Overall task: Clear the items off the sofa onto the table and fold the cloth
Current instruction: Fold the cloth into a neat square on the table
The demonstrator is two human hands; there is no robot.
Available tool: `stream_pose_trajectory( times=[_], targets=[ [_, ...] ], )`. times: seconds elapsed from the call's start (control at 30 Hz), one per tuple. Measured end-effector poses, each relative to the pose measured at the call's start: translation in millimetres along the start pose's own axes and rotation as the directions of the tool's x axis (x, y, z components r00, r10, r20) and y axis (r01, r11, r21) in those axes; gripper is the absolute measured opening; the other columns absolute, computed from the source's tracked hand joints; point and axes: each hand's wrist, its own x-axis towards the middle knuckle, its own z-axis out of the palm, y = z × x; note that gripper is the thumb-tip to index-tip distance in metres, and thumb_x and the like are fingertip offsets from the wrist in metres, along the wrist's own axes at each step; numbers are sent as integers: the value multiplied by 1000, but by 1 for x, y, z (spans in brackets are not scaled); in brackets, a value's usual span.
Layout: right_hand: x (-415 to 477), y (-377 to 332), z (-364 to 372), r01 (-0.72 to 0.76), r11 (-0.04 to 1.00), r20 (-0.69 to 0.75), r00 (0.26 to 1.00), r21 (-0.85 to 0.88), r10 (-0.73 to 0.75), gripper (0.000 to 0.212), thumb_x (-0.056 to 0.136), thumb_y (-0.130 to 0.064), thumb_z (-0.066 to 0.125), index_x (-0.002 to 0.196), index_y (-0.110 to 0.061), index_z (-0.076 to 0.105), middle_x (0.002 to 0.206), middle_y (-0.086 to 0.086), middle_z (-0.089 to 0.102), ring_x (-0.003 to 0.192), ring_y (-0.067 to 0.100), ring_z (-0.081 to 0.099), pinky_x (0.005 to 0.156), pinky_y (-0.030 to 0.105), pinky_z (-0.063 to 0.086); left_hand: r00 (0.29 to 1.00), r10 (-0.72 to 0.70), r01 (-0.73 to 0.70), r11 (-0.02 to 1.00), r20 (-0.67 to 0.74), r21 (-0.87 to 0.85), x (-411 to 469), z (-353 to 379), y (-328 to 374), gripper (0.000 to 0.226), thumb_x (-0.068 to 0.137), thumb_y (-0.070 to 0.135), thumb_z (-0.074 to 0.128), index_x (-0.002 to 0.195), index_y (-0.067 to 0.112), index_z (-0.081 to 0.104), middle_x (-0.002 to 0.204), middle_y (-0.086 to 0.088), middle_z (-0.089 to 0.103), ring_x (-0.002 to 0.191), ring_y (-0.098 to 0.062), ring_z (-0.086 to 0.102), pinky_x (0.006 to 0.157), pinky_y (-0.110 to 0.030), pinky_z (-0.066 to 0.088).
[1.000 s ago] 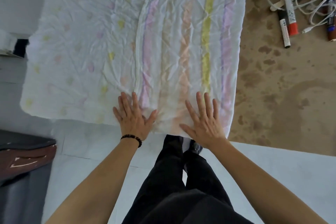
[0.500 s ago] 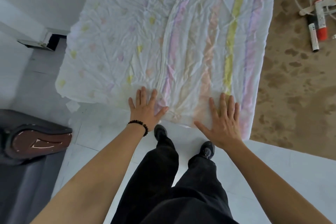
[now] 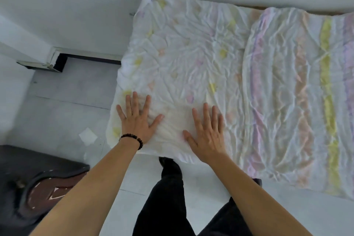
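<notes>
A crumpled white cloth (image 3: 201, 57) with pastel spots on its left part and pastel stripes on its right part lies spread flat over the table. The striped part is a layer folded over the spotted one. My left hand (image 3: 137, 117), with a dark bead bracelet at the wrist, presses flat on the cloth's near left corner, fingers straight and spread. Flat on the cloth too, my right hand (image 3: 207, 132) rests a little to the right, near the front edge. Both palms face down and hold nothing.
A strip of brown table top (image 3: 254, 8) shows at the cloth's far edge. A dark sofa arm (image 3: 44, 191) sits at the lower left. A white paper scrap (image 3: 88, 136) lies on the pale tiled floor. My dark trousers and shoes (image 3: 168, 163) are below the table edge.
Both hands slid left along the cloth's front edge, from the striped part onto the spotted part. The view shifted left too, so the markers and cables at the right dropped out of sight.
</notes>
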Motion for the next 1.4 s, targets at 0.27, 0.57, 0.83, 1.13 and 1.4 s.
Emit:
stream_pose_trajectory(
  times=[0.27, 0.57, 0.83, 1.13, 1.4],
  targets=[
    [9, -19, 3, -109, 981, 71, 990, -159, 122, 84, 93, -74, 23, 160, -28, 1, 167, 11, -11, 153, 35, -12, 121, 59, 6, 987, 160, -158, 986, 34, -54, 27, -1, -43, 89, 82, 86, 16, 153, 40, -11, 158, -9, -30, 145, -39, -25, 114, -67, -3],
    [12, -39, -8, -226, 962, 57, 970, -152, 237, 83, 91, -76, 14, 159, -31, 0, 168, 8, -6, 154, 32, -7, 122, 56, 6, 921, 294, -289, 956, 254, -60, 40, -19, -54, 90, 80, 87, 10, 141, 40, -37, 145, -12, -51, 135, -41, -42, 110, -69, -11],
    [10, -150, -33, -548, 836, 33, 836, -31, 548, 66, 102, -45, 31, 160, -21, 8, 167, 12, -1, 154, 32, 3, 123, 52, 10, 828, 526, -511, 850, 195, -126, 66, -88, -115, 69, 98, 61, 24, 156, 26, 9, 163, -10, 11, 149, -29, 12, 116, -53, 23],
    [113, -292, -56, -612, 698, 77, 769, 372, 634, 78, 98, -64, 31, 159, -24, 5, 167, 9, -1, 154, 28, 6, 122, 45, 17, 896, 437, -375, 839, 80, -394, 237, -169, -135, 69, 85, 55, 49, 141, 16, 39, 141, -14, 46, 126, -34, 47, 102, -49, 42],
    [256, -346, -33, -886, 385, 279, 450, 259, 848, 103, 72, -65, 73, 154, -19, 32, 162, 20, 22, 147, 47, 22, 113, 58, 33, 867, 438, -295, 835, 237, -464, 403, -195, -78, 89, 80, 65, 63, 140, 6, 35, 138, -13, 50, 119, -34, 54, 84, -39, 43]
  ],
)
